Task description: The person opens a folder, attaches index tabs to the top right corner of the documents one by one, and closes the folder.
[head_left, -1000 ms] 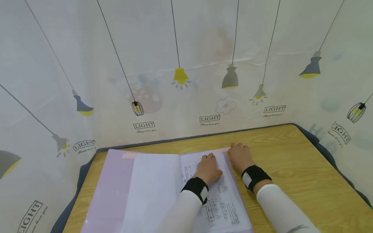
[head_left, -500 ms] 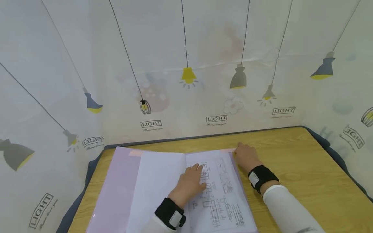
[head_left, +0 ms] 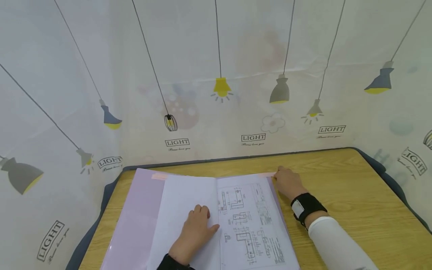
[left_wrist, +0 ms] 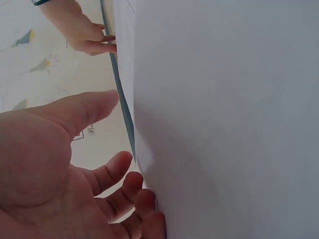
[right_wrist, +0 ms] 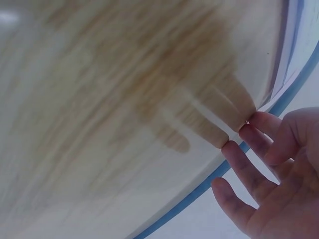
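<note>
A lilac folder (head_left: pixel 143 210) lies spread on the table, a blank white page (head_left: pixel 187 191) on its left side and a page of technical line drawings (head_left: pixel 251 221) on its right. Over the blank page is my left hand (head_left: pixel 194 232), thumb held apart and fingers loosely bent. The left wrist view shows its fingertips (left_wrist: pixel 154 224) right at the white sheet, nothing gripped. My right hand (head_left: pixel 289 183) is at the folder's top right corner. In the right wrist view its fingertips (right_wrist: pixel 230 149) touch the tabletop, the index finger beside the folder's corner.
The wood-grain table (head_left: pixel 354 202) extends to the right of the folder, with a dark edge along the back and sides. A pale wall covering (head_left: pixel 202 45) printed with hanging lamps rises behind it. Peach tabs (head_left: pixel 159 176) show at the folder's top edge.
My left hand has moved from the drawing page leftward and toward me onto the blank page, uncovering the drawings. The right hand stays at the corner. The head view has shifted slightly.
</note>
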Motion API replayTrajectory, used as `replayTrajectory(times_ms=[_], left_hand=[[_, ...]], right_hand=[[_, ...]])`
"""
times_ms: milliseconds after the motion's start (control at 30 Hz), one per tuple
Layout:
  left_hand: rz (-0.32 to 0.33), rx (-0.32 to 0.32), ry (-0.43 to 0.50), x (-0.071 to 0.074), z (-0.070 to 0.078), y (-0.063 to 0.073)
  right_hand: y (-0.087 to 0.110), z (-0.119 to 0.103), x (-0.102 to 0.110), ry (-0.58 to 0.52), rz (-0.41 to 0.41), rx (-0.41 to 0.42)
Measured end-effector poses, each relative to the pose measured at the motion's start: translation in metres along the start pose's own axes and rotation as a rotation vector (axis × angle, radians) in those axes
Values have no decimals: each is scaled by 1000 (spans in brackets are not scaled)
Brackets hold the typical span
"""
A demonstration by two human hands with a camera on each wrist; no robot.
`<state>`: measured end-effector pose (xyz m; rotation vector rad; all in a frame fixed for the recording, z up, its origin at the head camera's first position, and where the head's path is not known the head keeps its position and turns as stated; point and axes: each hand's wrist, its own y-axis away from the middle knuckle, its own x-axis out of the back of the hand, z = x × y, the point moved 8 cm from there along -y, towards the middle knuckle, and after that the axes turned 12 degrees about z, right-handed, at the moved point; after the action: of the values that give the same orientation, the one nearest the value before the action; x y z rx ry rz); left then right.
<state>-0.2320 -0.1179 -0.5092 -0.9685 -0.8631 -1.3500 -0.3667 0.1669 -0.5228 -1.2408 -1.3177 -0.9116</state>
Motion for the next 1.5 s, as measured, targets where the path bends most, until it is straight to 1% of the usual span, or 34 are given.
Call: replayTrajectory(times_ms=[133,233,400,667,733,800,967,1000,1067,1167,1333,1400,1500], left_hand=[[-21,-5,12,-4,-2,5],[-32,-9,15,-7,-3,6],[-36,-4,1,-12,-6,4],[-64,-14,-17,-20,-7,1],[-68,-12,-19,-21,-6,1],[-75,-7,-23,-21,-6,1],[-85,6,-35,-21,-8,2],[-84,5,-35,-21,-8,2],[-83,3,-36,-22,-8,1],[-90,10,-36,-21,-8,1],[-96,16,-39,-22,-10,1],[-95,15,-43,-23,-10,0],[-96,13,-44,-24,-10,0]], right_hand=[[0,2,1,-11,-6,-11],[1,2,3,-19,-1,-11],[2,0,5,-44,12,3],[4,5,4,-109,9,-28],[5,5,6,-141,6,-35],[6,7,8,-203,-5,-60],[10,13,10,-447,-59,-168],[12,14,12,-483,-63,-177],[18,15,14,-519,-83,-180],[30,13,15,-520,-139,-164],[55,10,4,-499,-317,-167],[62,11,-1,-502,-342,-174],[66,11,-5,-513,-321,-172]])
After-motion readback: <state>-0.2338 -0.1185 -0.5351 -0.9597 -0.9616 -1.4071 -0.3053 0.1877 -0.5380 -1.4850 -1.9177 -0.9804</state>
